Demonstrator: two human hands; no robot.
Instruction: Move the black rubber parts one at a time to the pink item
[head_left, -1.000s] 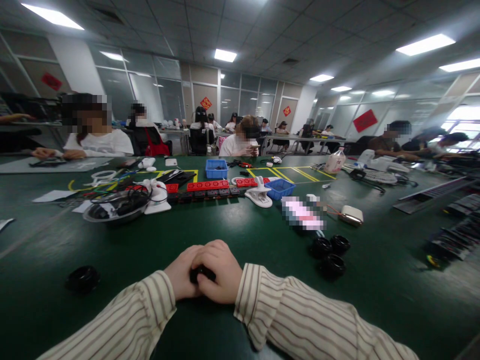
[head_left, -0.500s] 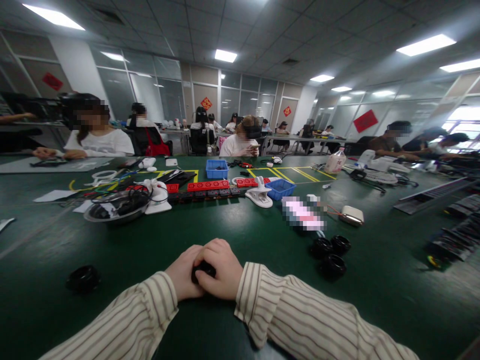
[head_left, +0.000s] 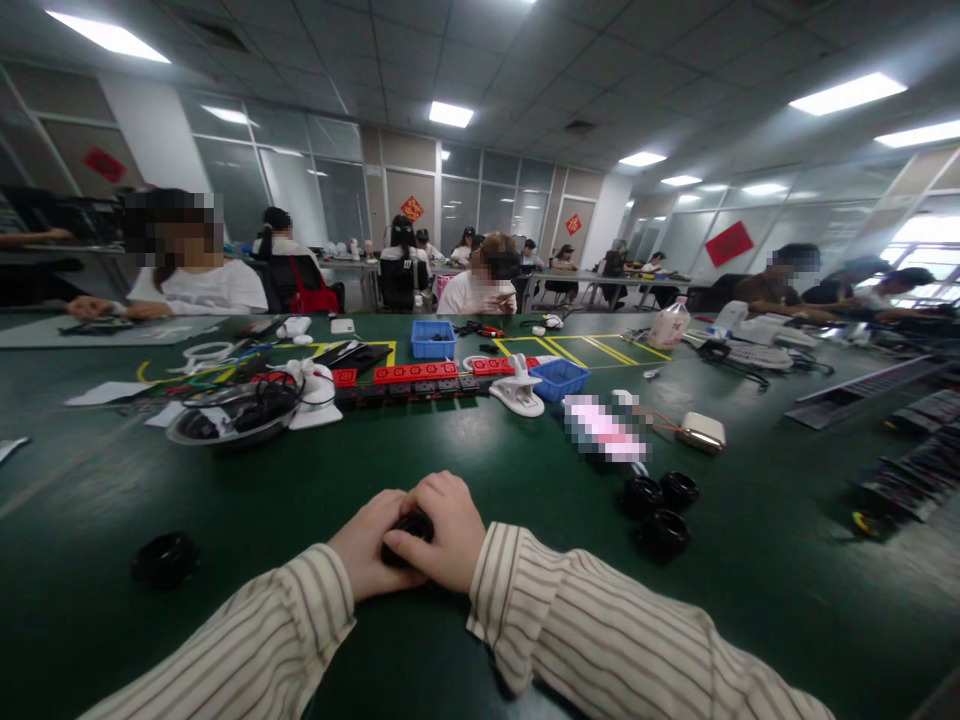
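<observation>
A black round part (head_left: pixel 411 530) sits between my two hands at the front middle of the green table. My left hand (head_left: pixel 369 548) is closed around its left side. From the right, my right hand (head_left: pixel 450 528) grips it, the fingers over its far side and the thumb across its near face. Much of the part is hidden by the fingers. A similar black, hollow ring-shaped part (head_left: pixel 165 558) lies on the table to the left of my hands. To the right, a cluster of several more black ring-shaped parts (head_left: pixel 664 532) stands close together.
Beyond my hands lie a metal bowl of cables (head_left: pixel 232 425), a red-and-black strip (head_left: pixel 416 372), a white clip base (head_left: pixel 517 388) and blue baskets (head_left: pixel 433 340). A pale power-bank-like case (head_left: pixel 703 432) is at right. Other people sit across the table and behind it.
My right thumb and fingers have shifted slightly on the black part, and more of its top shows. The parts on the table stay where they were.
</observation>
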